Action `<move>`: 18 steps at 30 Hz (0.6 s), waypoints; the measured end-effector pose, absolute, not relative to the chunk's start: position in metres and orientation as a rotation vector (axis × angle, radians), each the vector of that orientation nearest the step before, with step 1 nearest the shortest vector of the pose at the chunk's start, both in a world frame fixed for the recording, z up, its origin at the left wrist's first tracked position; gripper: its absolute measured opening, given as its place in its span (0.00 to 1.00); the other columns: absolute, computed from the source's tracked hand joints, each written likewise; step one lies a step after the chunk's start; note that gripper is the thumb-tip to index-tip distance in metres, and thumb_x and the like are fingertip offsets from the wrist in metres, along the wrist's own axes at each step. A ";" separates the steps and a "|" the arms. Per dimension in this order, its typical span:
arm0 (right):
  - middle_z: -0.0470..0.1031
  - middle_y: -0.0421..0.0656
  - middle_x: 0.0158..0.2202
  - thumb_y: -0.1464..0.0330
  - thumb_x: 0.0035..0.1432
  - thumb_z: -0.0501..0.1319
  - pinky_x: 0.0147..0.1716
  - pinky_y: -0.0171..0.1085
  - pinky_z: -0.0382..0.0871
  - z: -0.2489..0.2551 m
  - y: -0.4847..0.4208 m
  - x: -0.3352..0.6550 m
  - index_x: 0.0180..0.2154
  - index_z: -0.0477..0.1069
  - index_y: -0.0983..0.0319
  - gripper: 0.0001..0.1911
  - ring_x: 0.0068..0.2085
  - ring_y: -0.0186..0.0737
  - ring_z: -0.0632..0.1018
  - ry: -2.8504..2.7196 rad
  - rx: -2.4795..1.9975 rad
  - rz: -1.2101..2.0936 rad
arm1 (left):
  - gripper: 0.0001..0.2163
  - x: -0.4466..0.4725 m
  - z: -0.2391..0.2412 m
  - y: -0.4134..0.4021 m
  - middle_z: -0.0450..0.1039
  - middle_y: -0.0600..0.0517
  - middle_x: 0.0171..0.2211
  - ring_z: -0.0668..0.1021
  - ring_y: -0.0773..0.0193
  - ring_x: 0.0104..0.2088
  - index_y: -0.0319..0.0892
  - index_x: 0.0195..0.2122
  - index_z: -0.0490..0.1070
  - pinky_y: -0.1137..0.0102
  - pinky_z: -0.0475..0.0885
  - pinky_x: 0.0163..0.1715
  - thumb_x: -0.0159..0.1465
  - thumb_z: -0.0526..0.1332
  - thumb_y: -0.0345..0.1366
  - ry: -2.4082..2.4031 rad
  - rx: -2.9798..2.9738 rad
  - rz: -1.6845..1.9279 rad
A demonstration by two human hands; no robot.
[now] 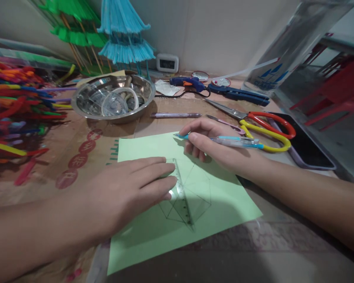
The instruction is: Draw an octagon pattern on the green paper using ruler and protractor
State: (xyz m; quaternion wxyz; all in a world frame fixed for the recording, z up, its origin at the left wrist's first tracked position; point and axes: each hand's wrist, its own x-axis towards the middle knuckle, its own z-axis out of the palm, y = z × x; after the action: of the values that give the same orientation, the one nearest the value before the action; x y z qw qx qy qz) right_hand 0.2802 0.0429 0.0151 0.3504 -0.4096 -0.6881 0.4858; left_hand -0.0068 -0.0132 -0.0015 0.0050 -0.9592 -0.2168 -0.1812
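A sheet of light green paper (238, 204) lies on the table, with thin dark lines forming a many-sided figure with lines crossing inside it. On it rests a clear plastic ruler (181, 192), slanting across the figure. My left hand (135, 188) lies flat with fingers stretched out, pressing the ruler's left side; part of the ruler is hidden under the fingers. My right hand (206, 141) holds a blue and clear mechanical pencil (236, 141) between thumb and fingers. The pencil's tip points left, near the paper's top edge; I cannot tell whether it touches.
Beyond the paper are a pen (176, 115), a steel bowl (115, 116) holding tape rolls, a glue gun (188, 82) and a clock (167, 63). Scissors (275, 137) and a phone (308, 145) lie right. Colourful pipe cleaners (14, 106) pile up left. A clear container (271, 70) stands back right.
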 end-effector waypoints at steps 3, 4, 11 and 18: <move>0.83 0.38 0.33 0.62 0.74 0.65 0.26 0.33 0.69 0.015 0.043 0.280 0.47 0.77 0.60 0.08 0.29 0.32 0.77 -1.787 -1.061 1.255 | 0.24 -0.006 0.003 -0.014 0.77 0.45 0.70 0.78 0.54 0.69 0.46 0.69 0.71 0.61 0.77 0.66 0.78 0.48 0.24 -0.683 -3.016 -0.584; 0.83 0.38 0.33 0.62 0.74 0.65 0.26 0.33 0.69 0.015 0.043 0.280 0.48 0.77 0.60 0.08 0.29 0.32 0.77 -1.789 -1.062 1.257 | 0.24 -0.005 0.005 -0.014 0.77 0.45 0.69 0.78 0.54 0.69 0.46 0.68 0.71 0.61 0.77 0.66 0.77 0.48 0.24 -0.683 -3.011 -0.580; 0.83 0.40 0.34 0.61 0.75 0.65 0.28 0.34 0.70 0.015 0.042 0.281 0.49 0.77 0.60 0.09 0.31 0.35 0.78 -1.796 -1.075 1.254 | 0.22 -0.003 0.015 -0.014 0.79 0.44 0.68 0.81 0.52 0.67 0.46 0.67 0.73 0.61 0.80 0.63 0.78 0.49 0.24 -0.668 -3.017 -0.547; 0.83 0.39 0.34 0.62 0.75 0.65 0.28 0.33 0.69 0.015 0.043 0.281 0.48 0.77 0.59 0.08 0.30 0.34 0.78 -1.793 -1.069 1.263 | 0.22 -0.003 0.017 -0.014 0.80 0.43 0.66 0.82 0.51 0.65 0.44 0.66 0.74 0.61 0.81 0.61 0.77 0.50 0.24 -0.666 -3.031 -0.508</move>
State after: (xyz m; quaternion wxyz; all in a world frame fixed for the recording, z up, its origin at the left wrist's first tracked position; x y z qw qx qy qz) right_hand 0.2810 0.0430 0.0147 0.3437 -0.4113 -0.6902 0.4862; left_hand -0.0029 -0.0138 0.0169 -0.0013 -0.9639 -0.2117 -0.1616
